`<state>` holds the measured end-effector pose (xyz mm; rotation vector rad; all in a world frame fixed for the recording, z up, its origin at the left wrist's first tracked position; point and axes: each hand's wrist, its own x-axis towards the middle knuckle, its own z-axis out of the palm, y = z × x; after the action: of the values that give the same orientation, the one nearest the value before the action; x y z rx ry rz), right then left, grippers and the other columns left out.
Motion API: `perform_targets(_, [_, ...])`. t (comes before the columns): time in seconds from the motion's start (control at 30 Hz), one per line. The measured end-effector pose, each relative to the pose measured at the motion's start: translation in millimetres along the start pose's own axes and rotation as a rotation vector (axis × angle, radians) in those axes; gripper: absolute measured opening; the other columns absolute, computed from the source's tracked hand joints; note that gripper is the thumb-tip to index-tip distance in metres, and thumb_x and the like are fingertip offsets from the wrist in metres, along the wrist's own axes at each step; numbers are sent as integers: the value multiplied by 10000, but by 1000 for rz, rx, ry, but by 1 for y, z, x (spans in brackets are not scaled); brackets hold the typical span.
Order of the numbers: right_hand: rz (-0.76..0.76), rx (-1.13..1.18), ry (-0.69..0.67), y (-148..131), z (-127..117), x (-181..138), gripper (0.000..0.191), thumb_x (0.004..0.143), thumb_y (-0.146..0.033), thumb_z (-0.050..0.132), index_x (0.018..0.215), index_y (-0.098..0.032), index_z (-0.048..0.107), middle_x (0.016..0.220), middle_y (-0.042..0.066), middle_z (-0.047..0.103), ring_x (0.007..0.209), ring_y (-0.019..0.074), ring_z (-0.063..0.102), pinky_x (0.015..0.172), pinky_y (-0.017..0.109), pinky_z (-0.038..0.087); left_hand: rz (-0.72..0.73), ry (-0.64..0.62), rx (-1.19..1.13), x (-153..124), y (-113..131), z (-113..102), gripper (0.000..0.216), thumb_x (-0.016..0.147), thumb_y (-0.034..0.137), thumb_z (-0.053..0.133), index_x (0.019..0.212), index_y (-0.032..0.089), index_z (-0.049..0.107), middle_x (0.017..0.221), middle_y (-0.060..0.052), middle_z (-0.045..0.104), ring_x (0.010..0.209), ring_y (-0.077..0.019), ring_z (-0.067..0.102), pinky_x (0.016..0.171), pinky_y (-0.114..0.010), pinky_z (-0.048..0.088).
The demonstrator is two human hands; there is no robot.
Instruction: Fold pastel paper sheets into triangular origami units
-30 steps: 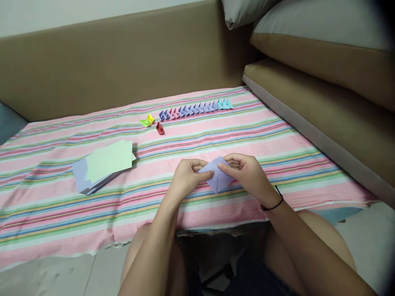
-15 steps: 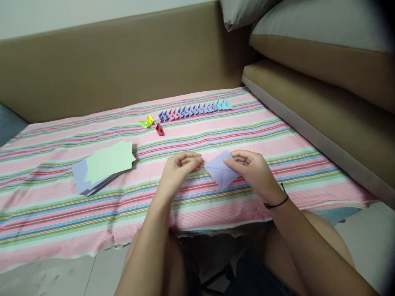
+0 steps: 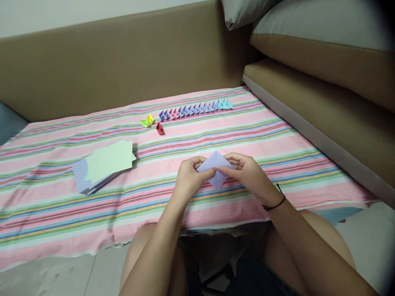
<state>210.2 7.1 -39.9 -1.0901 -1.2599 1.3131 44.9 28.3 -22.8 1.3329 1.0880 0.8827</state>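
A lilac folded paper (image 3: 216, 165), diamond-shaped, is held just above the striped cloth (image 3: 247, 131) near its front edge. My left hand (image 3: 191, 177) pinches its left side with thumb and fingers closed. My right hand (image 3: 249, 174), a black band on its wrist, pinches the right side the same way. The two thumbs nearly meet on the paper's middle.
A stack of flat paper sheets (image 3: 105, 164), pale green on top, lies to the left. Farther back stands a row of several small folded paper boats (image 3: 194, 109), with a yellow-green one (image 3: 147, 121) and a red one (image 3: 159, 128) apart. Brown cushions (image 3: 324, 102) rise at the right.
Half a second ago my left hand had let go and the paper hung in my right hand alone. Now the left hand has come back and grips the paper again.
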Motion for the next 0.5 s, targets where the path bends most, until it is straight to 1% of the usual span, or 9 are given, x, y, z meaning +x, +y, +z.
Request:
perform_targets(0.1, [19,-17,-9,0,-1,-1,271,705,-326,705,913,-168,635,896,52,700,805,191,659,678,293,534,-11,12,42,0,0,0,178,606,198,702,753,131,627,617,10,636,552,-119,579,524,-212,437])
perform_targets(0.27, [58,-46,-27,-2,-4,0,267,694,-315,703,901,-158,642,871,52,704,784,194,661,654,295,533,-15,-43,49,2,4,-5,194,579,178,714,754,126,649,659,-13,671,585,-132,612,552,-223,471])
perform_targets(0.37, [61,-53,-6,-3,-8,1,276,675,-311,715,893,-156,645,871,56,710,779,202,663,662,306,530,-47,-29,61,2,10,-16,204,564,181,736,737,113,653,616,-19,663,570,-128,618,572,-227,485])
perform_targets(0.5, [46,-66,32,-4,-17,1,273,675,-297,717,897,-160,638,920,69,708,818,212,657,690,312,524,-86,-16,75,0,17,-34,232,573,222,755,743,112,643,629,-36,674,627,-156,652,615,-246,508])
